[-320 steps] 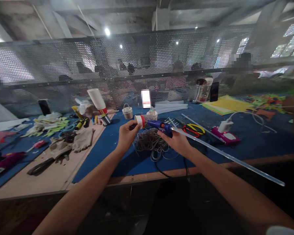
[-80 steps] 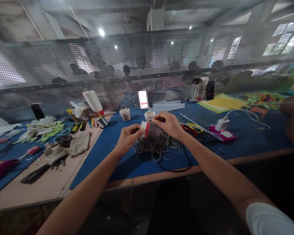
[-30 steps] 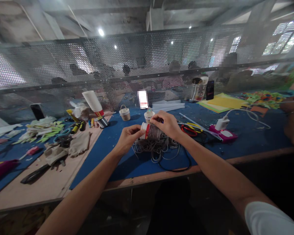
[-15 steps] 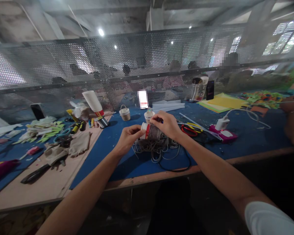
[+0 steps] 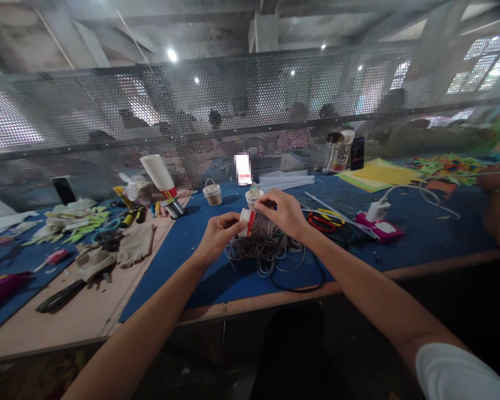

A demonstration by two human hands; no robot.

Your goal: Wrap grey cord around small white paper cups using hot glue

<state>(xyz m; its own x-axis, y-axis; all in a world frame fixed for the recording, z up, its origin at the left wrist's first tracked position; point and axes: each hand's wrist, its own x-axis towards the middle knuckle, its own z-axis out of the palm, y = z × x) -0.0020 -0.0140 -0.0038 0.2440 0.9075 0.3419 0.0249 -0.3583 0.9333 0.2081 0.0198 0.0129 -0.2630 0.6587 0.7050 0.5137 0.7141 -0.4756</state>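
A white paper cup (image 5: 245, 222) with a red band lies tilted on its side in the air, its body wound round with grey cord (image 5: 263, 224). My left hand (image 5: 219, 236) grips the cup at its white end, thumb and fingers closed on it. Above the cup, the fingers of my right hand (image 5: 284, 211) are pinched together against the wound cord; the fingertips are partly hidden. Beneath both hands a loose tangle of the same grey cord (image 5: 266, 255) rests on the blue mat (image 5: 170, 283).
Two small cord-wrapped cups with handles, one at the left (image 5: 212, 194), stand behind my hands. Red-handled scissors (image 5: 321, 223) and a purple-pink box (image 5: 385, 230) lie rightward. Stacked paper cups (image 5: 157, 171) and gloves (image 5: 135, 245) are at left. A mesh screen (image 5: 216, 100) closes the back.
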